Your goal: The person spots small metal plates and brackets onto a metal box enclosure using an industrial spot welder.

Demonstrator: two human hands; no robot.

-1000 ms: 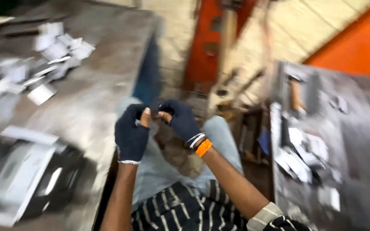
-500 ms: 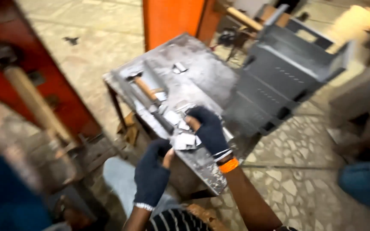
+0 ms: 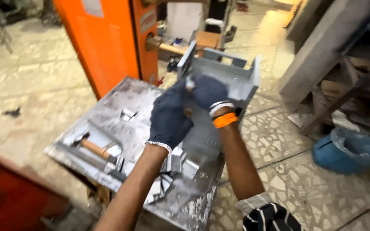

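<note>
Both gloved hands, left (image 3: 168, 117) and right (image 3: 208, 92), have lifted off the worktop (image 3: 125, 102), fingers clamped on a small metal piece (image 3: 189, 82) above its far edge, hammer (image 3: 95, 149) unused.

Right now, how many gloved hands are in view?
2. The left hand and the right hand are both raised over the metal table, meeting at a small metal piece.

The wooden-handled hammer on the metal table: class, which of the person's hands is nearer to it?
Left. The left hand hovers over the table just right of the hammer; the right hand is farther off, up by the grey metal box.
</note>
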